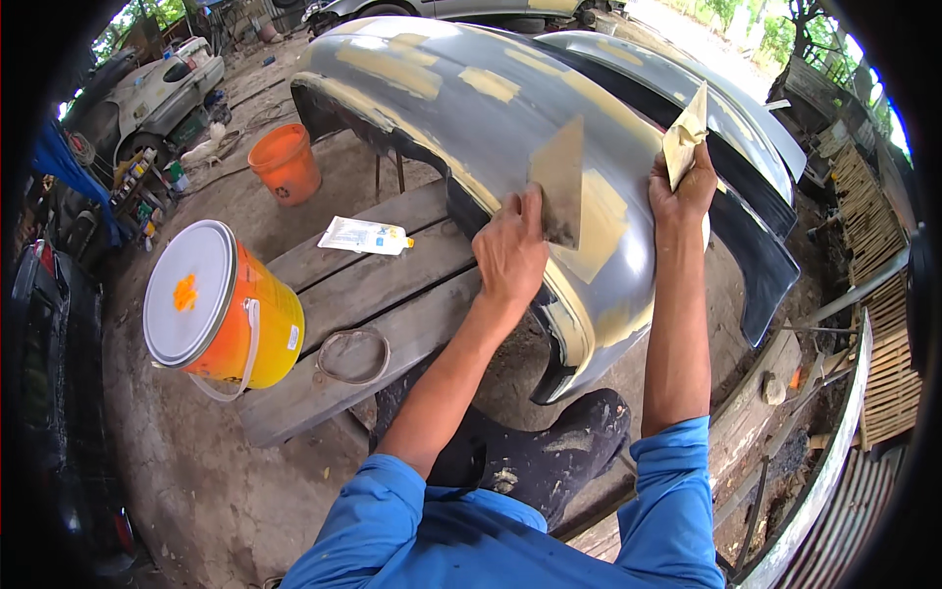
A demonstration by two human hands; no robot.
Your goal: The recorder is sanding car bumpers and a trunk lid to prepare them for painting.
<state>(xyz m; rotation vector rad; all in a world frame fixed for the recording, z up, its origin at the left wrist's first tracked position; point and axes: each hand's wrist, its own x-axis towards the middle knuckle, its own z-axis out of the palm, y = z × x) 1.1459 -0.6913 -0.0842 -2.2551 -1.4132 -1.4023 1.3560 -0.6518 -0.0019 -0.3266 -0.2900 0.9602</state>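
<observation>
A grey car fender (471, 120) with pale yellow filler patches stretches in front of me, its near end between my arms. Pinched in my left hand (512, 245) is a thin, flat putty spreader (561, 182), brownish and pointed at the top, held over the fender's surface. Whether its edge touches the panel I cannot tell. My right hand (685, 187) is closed around a second putty spreader (686, 135), upright at the fender's right side and coated with creamy yellow putty. Fingers hide the lower part of each spreader.
On the wooden bench (392, 285) lie a white tube (365, 237) and a ring-shaped band (353, 355). A lidded orange-yellow pail (267, 329) stands at the left. Beyond are an orange bucket (285, 165) and an old car (162, 98); another grey panel (731, 123) lies far right.
</observation>
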